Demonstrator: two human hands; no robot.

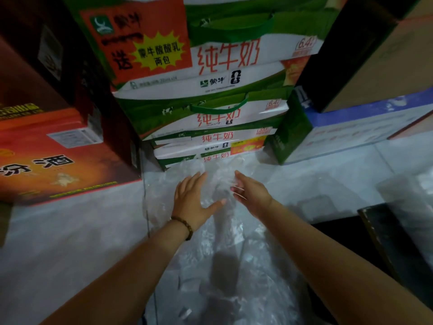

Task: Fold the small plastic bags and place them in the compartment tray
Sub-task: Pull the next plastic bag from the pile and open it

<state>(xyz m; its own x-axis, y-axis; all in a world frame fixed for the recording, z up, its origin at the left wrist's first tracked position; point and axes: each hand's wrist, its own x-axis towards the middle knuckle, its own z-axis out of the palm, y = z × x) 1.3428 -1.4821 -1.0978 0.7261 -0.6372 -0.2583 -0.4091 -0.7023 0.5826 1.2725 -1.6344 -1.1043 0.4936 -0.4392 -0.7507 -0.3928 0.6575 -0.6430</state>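
Note:
A clear, crinkled plastic bag (pixel 218 184) lies spread on the pale tiled floor in front of a stack of milk cartons. My left hand (pixel 192 200) lies flat on the bag's left part with fingers straight and thumb spread. My right hand (pixel 250 193) is over the bag's right part, fingers extended toward the cartons and touching the plastic. More clear plastic (pixel 234 277) stretches back between my forearms. A dark tray (pixel 375 233) sits at the right, mostly out of view.
Green and white milk cartons (pixel 210 118) are stacked straight ahead. Red liquor boxes (pixel 58 156) stand at the left. A blue and white box (pixel 351 130) and a cardboard box (pixel 386 62) stand at the right. Translucent plastic (pixel 407 191) lies beside the tray.

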